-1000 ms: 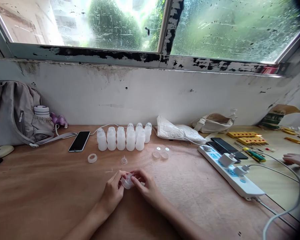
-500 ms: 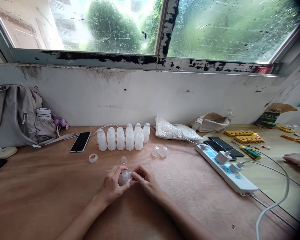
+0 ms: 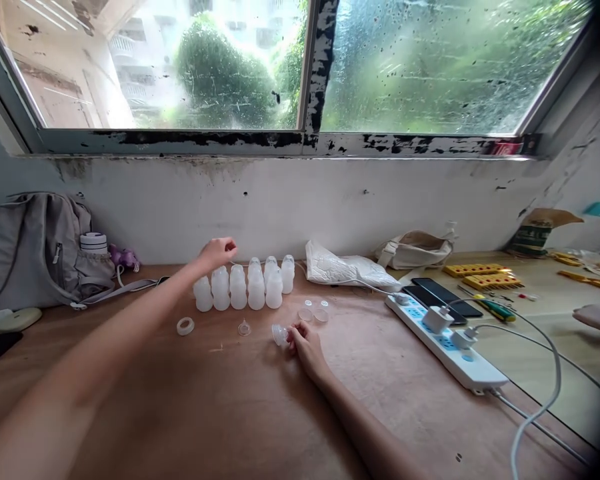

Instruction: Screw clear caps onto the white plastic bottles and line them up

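Observation:
My right hand (image 3: 306, 348) pinches a clear nipple with its ribbed screw collar (image 3: 279, 335), held just above the wooden table, collar side to the left. My left hand (image 3: 219, 253) is raised at the back, over the left part of a group of frosted small bottles (image 3: 238, 293). Its fingers are curled together, and I cannot make out whether anything is in them. A white ring (image 3: 185, 326) lies on the table at the left. Another clear nipple (image 3: 245, 327) sits before the bottles. Two clear round caps (image 3: 321, 315) stand to the right.
A power strip (image 3: 445, 343) with plugged chargers and looping cables lies at the right. Behind are a white padded bag (image 3: 353, 268), dark phones (image 3: 445, 300) and yellow racks (image 3: 485, 275). A grey backpack (image 3: 45, 253) stands at left. Another person's hand (image 3: 597, 316) rests far right.
My left hand has let go of the nipple and collar and swung up and back over the bottles. My right hand has shifted right with the piece. The view has tilted up slightly.

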Tool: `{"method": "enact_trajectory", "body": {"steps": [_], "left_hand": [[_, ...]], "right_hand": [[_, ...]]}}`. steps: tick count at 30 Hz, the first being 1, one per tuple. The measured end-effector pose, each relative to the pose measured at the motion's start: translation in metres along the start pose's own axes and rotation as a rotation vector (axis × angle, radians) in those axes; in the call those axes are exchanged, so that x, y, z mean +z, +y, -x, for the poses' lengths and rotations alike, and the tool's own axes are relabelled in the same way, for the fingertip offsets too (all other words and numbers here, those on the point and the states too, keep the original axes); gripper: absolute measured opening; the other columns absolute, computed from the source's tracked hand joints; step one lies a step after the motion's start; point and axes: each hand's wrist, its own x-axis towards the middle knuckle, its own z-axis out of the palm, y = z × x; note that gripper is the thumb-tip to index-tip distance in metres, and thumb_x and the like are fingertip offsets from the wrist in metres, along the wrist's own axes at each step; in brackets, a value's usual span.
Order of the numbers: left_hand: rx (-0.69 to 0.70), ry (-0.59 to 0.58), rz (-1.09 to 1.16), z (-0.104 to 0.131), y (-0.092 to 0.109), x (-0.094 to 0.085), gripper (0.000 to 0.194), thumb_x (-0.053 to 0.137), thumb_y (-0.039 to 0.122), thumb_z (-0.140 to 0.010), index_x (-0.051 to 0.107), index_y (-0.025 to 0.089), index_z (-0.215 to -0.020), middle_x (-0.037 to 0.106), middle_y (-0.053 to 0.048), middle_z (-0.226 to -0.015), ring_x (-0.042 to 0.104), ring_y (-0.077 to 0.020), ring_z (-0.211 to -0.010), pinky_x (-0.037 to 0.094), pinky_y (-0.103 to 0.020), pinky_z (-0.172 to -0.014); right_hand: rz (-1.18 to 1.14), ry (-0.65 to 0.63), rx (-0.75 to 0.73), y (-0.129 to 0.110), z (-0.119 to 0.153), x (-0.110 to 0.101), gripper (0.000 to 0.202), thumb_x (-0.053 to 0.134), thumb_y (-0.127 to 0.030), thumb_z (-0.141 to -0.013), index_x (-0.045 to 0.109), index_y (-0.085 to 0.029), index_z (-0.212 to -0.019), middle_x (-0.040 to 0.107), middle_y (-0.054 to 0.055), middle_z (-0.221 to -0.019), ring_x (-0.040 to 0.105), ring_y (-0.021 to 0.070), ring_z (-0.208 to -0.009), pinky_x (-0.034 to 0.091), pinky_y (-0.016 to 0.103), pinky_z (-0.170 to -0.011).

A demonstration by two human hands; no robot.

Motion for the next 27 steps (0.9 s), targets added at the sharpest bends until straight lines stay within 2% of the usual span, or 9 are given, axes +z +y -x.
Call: {"method": "enact_trajectory", "body": {"steps": [3, 6, 12, 18, 20, 22, 25, 27], "left_hand": [[-0.082, -0.118, -0.051, -0.029, -0.022, 0.003, 0.026, 0.048, 0.038, -0.070, 0.063, 0.017, -0.077, 0.066, -0.005, -0.082, 0.059, -0.0192, -0.078, 0.044, -0.025, -0.069], [-0.143, -0.239, -0.097, -0.041, -0.027, 0.011, 0.030, 0.056, 0.046, -0.061, 0.064, 0.018, -0.068, 0.067, -0.005, -0.074, 0.059, -0.0200, -0.073, 0.044, -0.026, -0.067], [-0.221, -0.379, -0.215, -0.054, -0.007, 0.029, 0.041, 0.068, 0.052, -0.042, 0.062, 0.016, -0.061, 0.066, -0.012, -0.078, 0.055, -0.0293, -0.085, 0.041, -0.041, -0.075], [-0.186, -0.378, -0.296, -0.056, 0.010, 0.038, 0.033, 0.074, 0.038, -0.040, 0.059, 0.015, -0.057, 0.064, -0.015, -0.079, 0.048, -0.0358, -0.099, 0.034, -0.048, -0.082], [-0.162, -0.352, -0.305, -0.056, 0.012, 0.031, 0.030, 0.073, 0.036, -0.043, 0.058, 0.015, -0.058, 0.064, -0.013, -0.075, 0.048, -0.0350, -0.099, 0.035, -0.046, -0.082], [-0.138, -0.308, -0.310, -0.057, 0.012, 0.018, 0.027, 0.070, 0.036, -0.047, 0.059, 0.016, -0.060, 0.064, -0.011, -0.074, 0.052, -0.0322, -0.094, 0.036, -0.043, -0.081], [-0.102, -0.193, -0.309, -0.056, 0.013, -0.013, 0.029, 0.061, 0.039, -0.058, 0.061, 0.015, -0.074, 0.063, -0.010, -0.081, 0.056, -0.0275, -0.083, 0.040, -0.037, -0.075], [-0.083, -0.081, -0.313, -0.049, 0.016, -0.033, 0.035, 0.052, 0.041, -0.066, 0.059, 0.015, -0.089, 0.061, -0.011, -0.090, 0.055, -0.0274, -0.086, 0.041, -0.036, -0.074]], "right_hand": [[0.022, 0.011, 0.006, 0.003, -0.001, 0.001, 0.018, 0.049, -0.033, -0.071, 0.043, -0.019, -0.061, 0.051, -0.005, -0.047, 0.043, 0.0081, -0.033, 0.033, 0.019, -0.034], [0.050, 0.003, -0.004, 0.005, -0.003, 0.001, 0.023, 0.048, -0.036, -0.073, 0.042, -0.019, -0.059, 0.050, -0.004, -0.046, 0.042, 0.0077, -0.032, 0.031, 0.019, -0.033], [0.098, -0.012, -0.034, 0.007, -0.003, 0.001, 0.033, 0.048, -0.045, -0.073, 0.039, -0.019, -0.054, 0.044, -0.006, -0.041, 0.039, 0.0074, -0.032, 0.028, 0.019, -0.031], [0.139, -0.014, -0.077, 0.006, -0.003, 0.001, 0.038, 0.046, -0.050, -0.074, 0.039, -0.019, -0.053, 0.044, -0.005, -0.042, 0.039, 0.0077, -0.034, 0.030, 0.020, -0.034], [0.140, -0.011, -0.073, 0.005, -0.002, 0.001, 0.037, 0.046, -0.050, -0.074, 0.039, -0.019, -0.054, 0.044, -0.005, -0.042, 0.039, 0.0078, -0.034, 0.030, 0.020, -0.034], [0.141, -0.007, -0.073, 0.004, -0.002, 0.001, 0.036, 0.046, -0.048, -0.075, 0.039, -0.019, -0.054, 0.045, -0.005, -0.042, 0.039, 0.0077, -0.034, 0.029, 0.020, -0.034], [0.141, -0.007, -0.080, 0.004, -0.002, 0.002, 0.036, 0.045, -0.047, -0.075, 0.039, -0.019, -0.054, 0.045, -0.005, -0.042, 0.039, 0.0077, -0.033, 0.029, 0.020, -0.034], [0.136, -0.006, -0.081, 0.005, -0.002, 0.002, 0.036, 0.045, -0.047, -0.075, 0.039, -0.019, -0.054, 0.046, -0.005, -0.043, 0.040, 0.0079, -0.033, 0.030, 0.020, -0.034]]}}
